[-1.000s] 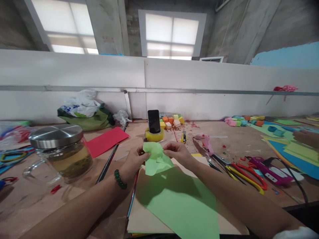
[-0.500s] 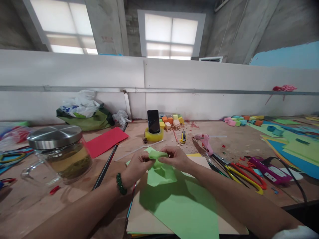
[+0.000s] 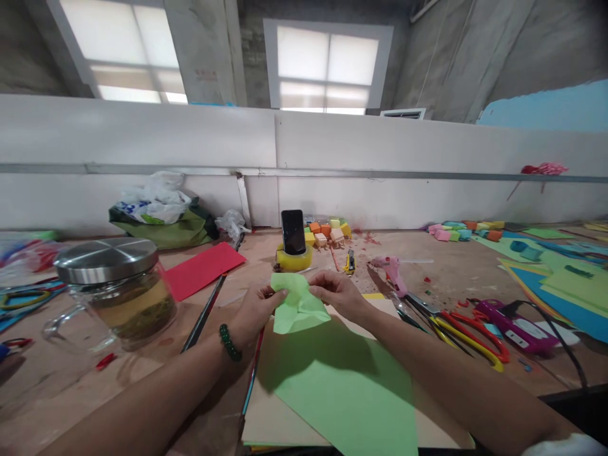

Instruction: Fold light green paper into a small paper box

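- Your left hand (image 3: 254, 310) and your right hand (image 3: 339, 292) both hold the small green paper piece (image 3: 297, 304) above the counter (image 3: 451, 278). Each grip is pinched on an upper corner of the piece: left fingers on the left corner, right fingers on the right.
- Change since half a second ago: the piece was bunched between your hands, which were close together and lower. Your hands are now apart and slightly raised, and the piece is spread out, with its creases showing.
- Compared with one second ago, the piece is back in nearly the same open, held-up position.
- Meaning: the piece is opened for inspection or for the next fold, and it is not set down. This is a judgement from hand position only.
- The piece hangs just above the far end of the large green sheet (image 3: 346, 386), which lies flat on a tan board (image 3: 266, 411) directly in front of you.
- Left of your hands: a glass jar with a metal lid (image 3: 114, 291) and a red sheet (image 3: 204, 269), both apart from your left hand.
- Beyond your hands: a phone (image 3: 293, 231) standing upright in a yellow tape roll (image 3: 294, 258).
- Right of your hands: a pink glue gun (image 3: 392, 269) and red-and-yellow scissors (image 3: 470, 335), neither touched.
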`<state>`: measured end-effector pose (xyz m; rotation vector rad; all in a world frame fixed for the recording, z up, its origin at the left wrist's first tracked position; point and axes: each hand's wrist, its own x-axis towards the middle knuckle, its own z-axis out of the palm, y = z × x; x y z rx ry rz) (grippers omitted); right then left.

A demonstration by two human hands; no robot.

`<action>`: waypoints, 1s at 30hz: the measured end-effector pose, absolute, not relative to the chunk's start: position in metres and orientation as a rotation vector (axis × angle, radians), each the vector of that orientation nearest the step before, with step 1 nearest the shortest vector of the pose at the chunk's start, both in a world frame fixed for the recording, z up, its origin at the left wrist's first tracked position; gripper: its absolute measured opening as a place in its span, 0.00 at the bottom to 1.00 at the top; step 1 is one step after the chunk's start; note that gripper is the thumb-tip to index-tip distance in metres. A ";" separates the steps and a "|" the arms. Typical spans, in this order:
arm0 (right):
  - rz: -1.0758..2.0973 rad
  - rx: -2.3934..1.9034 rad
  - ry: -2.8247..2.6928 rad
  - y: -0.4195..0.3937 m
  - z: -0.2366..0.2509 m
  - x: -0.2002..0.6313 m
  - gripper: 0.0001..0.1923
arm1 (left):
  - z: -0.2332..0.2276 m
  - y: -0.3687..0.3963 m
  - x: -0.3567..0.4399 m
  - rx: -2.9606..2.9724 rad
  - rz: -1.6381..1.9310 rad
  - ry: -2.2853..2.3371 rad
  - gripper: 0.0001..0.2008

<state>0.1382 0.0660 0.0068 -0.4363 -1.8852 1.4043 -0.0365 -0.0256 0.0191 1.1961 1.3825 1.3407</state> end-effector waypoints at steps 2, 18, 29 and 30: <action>1.395 -0.409 -1.892 0.066 0.007 0.138 0.18 | 0.018 -0.026 -0.036 1.196 1.349 1.359 0.17; 0.981 -0.632 -2.078 0.058 0.009 0.139 0.10 | 0.009 -0.026 -0.033 1.659 1.361 1.407 0.11; 1.434 -0.651 -2.067 0.063 0.002 0.137 0.06 | 0.004 -0.027 -0.032 1.765 1.350 1.427 0.11; 1.504 -0.643 -2.020 0.063 0.001 0.136 0.05 | 0.005 -0.026 -0.033 1.726 1.358 1.414 0.11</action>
